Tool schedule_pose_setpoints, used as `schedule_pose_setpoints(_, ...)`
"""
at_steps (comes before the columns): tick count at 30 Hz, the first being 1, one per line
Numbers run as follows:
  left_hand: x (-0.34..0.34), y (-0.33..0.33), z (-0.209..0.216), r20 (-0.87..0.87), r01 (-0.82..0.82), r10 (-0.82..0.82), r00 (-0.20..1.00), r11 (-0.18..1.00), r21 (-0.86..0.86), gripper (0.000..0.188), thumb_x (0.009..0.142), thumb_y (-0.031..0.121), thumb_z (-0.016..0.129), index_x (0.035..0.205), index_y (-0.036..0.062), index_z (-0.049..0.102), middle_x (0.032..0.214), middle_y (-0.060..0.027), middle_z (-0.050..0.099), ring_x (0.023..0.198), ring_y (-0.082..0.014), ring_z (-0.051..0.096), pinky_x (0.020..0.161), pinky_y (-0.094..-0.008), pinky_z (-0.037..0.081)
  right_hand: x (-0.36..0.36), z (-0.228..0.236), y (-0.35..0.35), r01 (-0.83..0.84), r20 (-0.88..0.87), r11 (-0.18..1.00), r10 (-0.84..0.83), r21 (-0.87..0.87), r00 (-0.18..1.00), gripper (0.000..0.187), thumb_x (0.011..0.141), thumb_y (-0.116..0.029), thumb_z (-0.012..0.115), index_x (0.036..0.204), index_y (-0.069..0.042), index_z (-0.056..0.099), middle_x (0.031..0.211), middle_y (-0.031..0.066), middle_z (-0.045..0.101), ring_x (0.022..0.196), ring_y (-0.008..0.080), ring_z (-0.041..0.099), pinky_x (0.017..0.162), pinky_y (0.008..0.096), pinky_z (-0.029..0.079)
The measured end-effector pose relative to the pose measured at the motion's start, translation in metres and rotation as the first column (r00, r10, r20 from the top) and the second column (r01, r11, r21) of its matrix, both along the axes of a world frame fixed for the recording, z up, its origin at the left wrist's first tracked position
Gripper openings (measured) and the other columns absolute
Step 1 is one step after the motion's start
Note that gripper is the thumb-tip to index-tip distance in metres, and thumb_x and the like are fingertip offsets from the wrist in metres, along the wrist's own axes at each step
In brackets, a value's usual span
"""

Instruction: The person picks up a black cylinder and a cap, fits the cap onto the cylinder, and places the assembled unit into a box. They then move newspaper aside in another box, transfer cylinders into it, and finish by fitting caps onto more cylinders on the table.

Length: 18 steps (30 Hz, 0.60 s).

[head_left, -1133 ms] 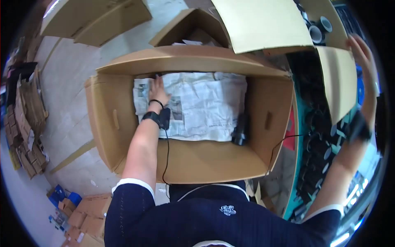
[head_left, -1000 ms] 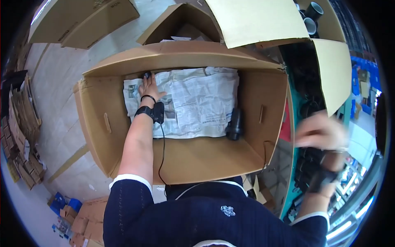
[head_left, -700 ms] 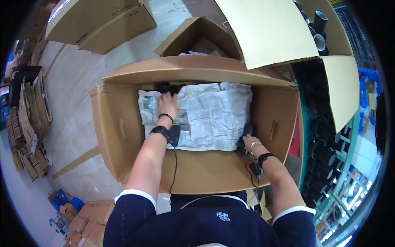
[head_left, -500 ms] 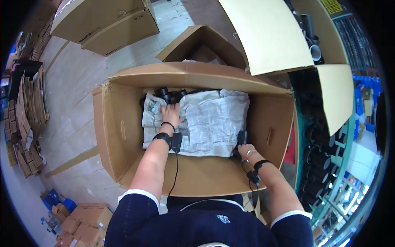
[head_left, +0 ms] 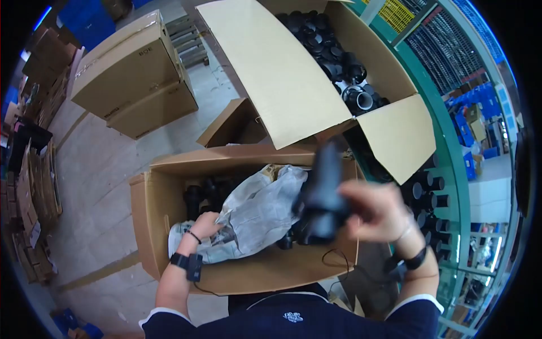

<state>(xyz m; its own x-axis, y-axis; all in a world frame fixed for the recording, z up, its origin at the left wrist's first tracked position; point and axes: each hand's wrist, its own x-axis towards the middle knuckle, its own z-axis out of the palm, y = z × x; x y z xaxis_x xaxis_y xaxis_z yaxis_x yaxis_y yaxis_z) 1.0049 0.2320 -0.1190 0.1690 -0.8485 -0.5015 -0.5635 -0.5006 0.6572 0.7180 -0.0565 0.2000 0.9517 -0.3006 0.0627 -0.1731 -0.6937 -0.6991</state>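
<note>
My left hand is closed on the left edge of a crumpled newspaper sheet, inside an open cardboard box. The paper is bunched up and tilted. Black parts show past its far left edge, and a few more by its right side. Over the right end of the box, my right hand grips a black tube-shaped part, held up and smeared by motion. Its exact kind cannot be made out.
A larger open carton at the far right holds many black parts; its long flap reaches over the far side of my box. Green shelving with black cylinders stands right. Closed cartons stand far left.
My right hand has risen from the box's near right corner, lifting the black part. My left hand has shifted left and nearer, folding the newspaper back from black parts. The view has shifted right.
</note>
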Motion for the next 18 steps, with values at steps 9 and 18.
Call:
schedule_pose_setpoints(9,-0.027,0.028,0.091,-0.080,-0.141,0.132,0.988,0.982,-0.127,0.025,0.081,0.012,0.061,0.103,0.0010,0.063,0.092,-0.0228,0.065,0.088,-0.0372,0.064,0.077,-0.0392,0.049,0.065,-0.049,-0.252,0.463,0.144,0.641,-0.485,-0.612,0.862,0.043,0.071,-0.008,0.064,0.113,-0.006,0.054,0.083,0.0177,0.064,0.072,0.0261,0.063,0.069,0.0356,0.051)
schedule_pose_setpoints(18,-0.074,-0.026,0.023,0.049,-0.323,0.324,0.945,0.946,-0.029,0.063,0.069,0.059,0.069,0.110,0.0115,0.062,0.100,-0.0169,0.068,0.094,-0.0366,0.064,0.080,-0.0471,0.045,0.078,-0.089,-0.267,0.063,-0.241,0.609,-0.404,-0.791,0.882,0.045,0.073,-0.011,0.072,0.117,-0.009,0.061,0.110,0.0180,0.063,0.097,0.0359,0.062,0.086,0.0406,0.051)
